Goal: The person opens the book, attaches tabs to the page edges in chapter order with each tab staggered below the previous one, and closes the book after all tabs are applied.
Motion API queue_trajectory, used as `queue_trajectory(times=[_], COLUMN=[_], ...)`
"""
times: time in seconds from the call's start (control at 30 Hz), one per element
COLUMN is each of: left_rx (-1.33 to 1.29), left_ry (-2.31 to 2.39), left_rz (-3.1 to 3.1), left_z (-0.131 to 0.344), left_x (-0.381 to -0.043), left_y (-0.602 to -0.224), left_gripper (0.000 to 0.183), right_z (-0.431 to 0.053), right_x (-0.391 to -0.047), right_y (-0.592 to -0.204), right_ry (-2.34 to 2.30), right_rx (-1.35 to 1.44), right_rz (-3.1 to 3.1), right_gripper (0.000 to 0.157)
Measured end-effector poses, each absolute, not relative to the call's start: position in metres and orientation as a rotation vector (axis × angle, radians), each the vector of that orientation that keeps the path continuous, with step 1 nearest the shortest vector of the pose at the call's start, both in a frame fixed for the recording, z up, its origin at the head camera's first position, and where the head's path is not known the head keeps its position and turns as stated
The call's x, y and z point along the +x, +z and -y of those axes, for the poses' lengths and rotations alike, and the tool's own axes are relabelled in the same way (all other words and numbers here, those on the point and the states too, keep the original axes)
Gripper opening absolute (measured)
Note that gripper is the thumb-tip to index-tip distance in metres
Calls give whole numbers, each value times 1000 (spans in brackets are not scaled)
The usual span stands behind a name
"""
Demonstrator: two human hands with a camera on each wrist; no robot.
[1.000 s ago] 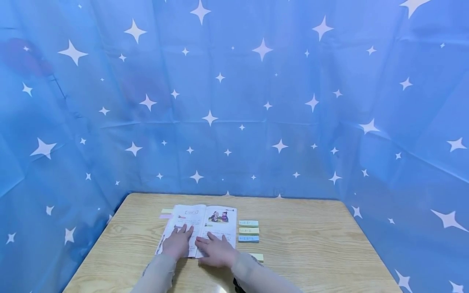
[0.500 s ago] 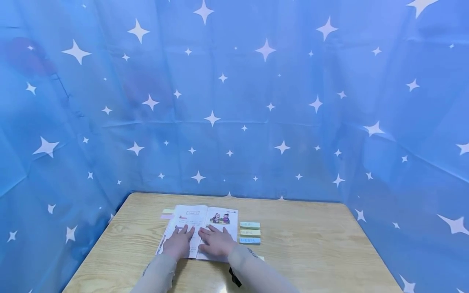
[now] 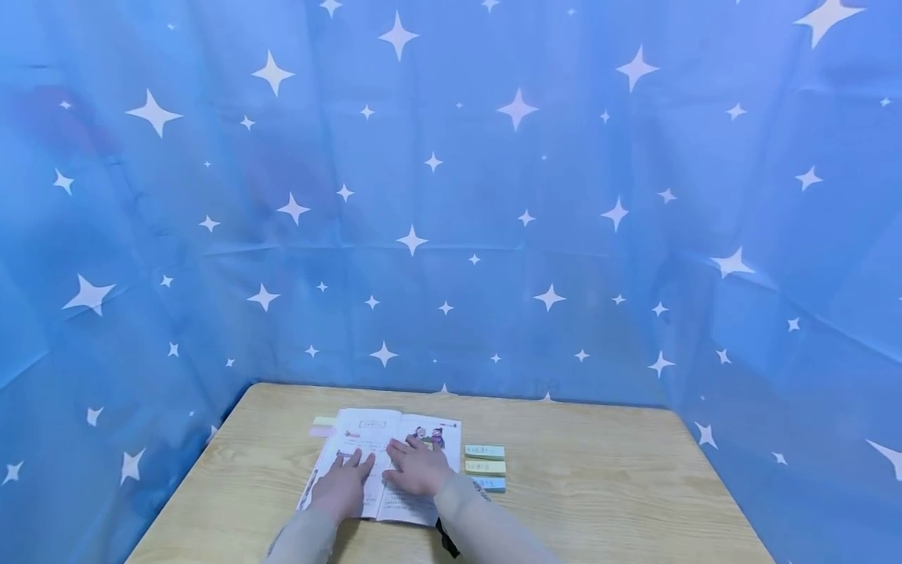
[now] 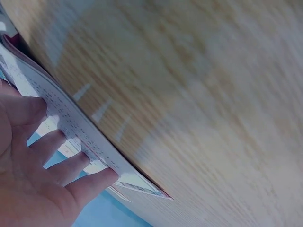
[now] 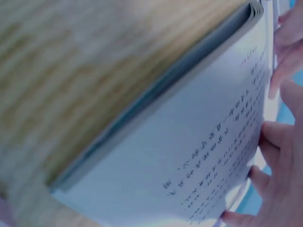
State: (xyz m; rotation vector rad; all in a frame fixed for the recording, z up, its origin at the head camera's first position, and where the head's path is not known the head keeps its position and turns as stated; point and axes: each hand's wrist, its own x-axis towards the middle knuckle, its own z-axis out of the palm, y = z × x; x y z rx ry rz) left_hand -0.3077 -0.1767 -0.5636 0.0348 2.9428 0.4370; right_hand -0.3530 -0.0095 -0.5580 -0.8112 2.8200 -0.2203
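Note:
An open book (image 3: 366, 427) with printed text and a coloured cartoon picture lies flat on the wooden table. My left hand (image 3: 341, 487) rests on the left page with its fingers spread. On the right page my right hand (image 3: 420, 468) lies with fingers extended, its fingertips over the lower part of the picture. The left wrist view shows the left hand (image 4: 42, 156) with fingertips touching the printed page (image 4: 71, 113). In the right wrist view, the fingers of the right hand (image 5: 279, 170) press the page (image 5: 189, 156) near the middle of the book.
Right of the book, several sticky-note pads with handwriting lie in a column: a green one (image 3: 485, 451), a yellow one (image 3: 486, 468) and a blue one (image 3: 491, 484). Yellow and pink strips (image 3: 322, 431) lie by the book's upper left edge. A blue star-patterned curtain (image 3: 451, 196) surrounds the table (image 3: 599, 470).
My right hand has slid up the right page from its lower part to the picture. The left hand stays in place on the left page. The head view has tilted slightly upward.

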Motion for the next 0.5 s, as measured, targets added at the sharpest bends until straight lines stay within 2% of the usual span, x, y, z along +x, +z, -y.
queue_trajectory(times=[0.23, 0.5], left_rx=[40, 24], left_ry=[430, 416], left_rz=[-2960, -2927], left_z=[180, 177], left_x=[-308, -310], left_y=[-558, -564], left_gripper=[50, 59], right_z=[17, 14], right_x=[-362, -368], right_y=[-549, -554], right_ry=[-169, -202], right_rx=[-773, -745], right_rz=[-2856, -2852], right_gripper=[59, 60])
